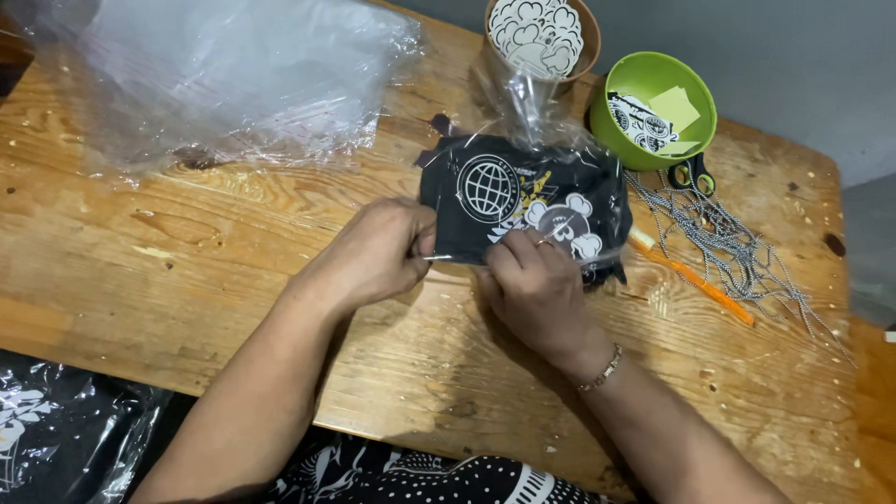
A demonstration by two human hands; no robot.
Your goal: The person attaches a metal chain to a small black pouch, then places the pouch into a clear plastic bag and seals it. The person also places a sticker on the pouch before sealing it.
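Note:
A black printed pouch in a clear plastic sleeve lies on the wooden table, with a white globe design and a white flower sticker on it. My left hand pinches the sleeve's near left edge. My right hand presses on the near right part of the sleeve, fingers curled over the flower sticker. Both hands touch the packaged pouch at its front edge. A bracelet sits on my right wrist.
A heap of clear plastic bags covers the far left. A brown cup of white stickers and a green bowl with cards stand at the back. Scissors, metal ball chains and an orange pen lie at right. Bagged black items rest at lower left.

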